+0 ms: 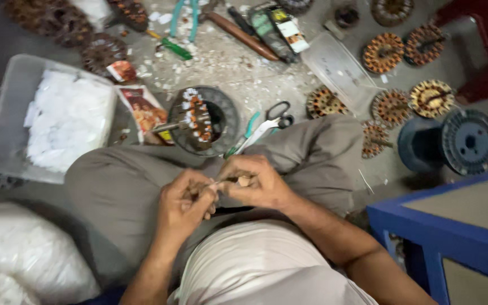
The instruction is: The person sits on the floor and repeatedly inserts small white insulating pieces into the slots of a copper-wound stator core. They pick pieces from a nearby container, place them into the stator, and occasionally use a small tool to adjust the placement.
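The left hand and right hand meet over the lap, fingers of both pinched together on a small pale strip; what it is stays too blurred to tell. A loose pinch could drop it among the floor scraps. Further out, scissors and a wound stator. A clear tub holds white paper pieces.

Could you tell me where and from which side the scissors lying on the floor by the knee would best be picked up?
Probably by the black finger loops, coming from above: the scissors lie flat, loops pointing away from the person, the blades' end tucked against the trouser leg.
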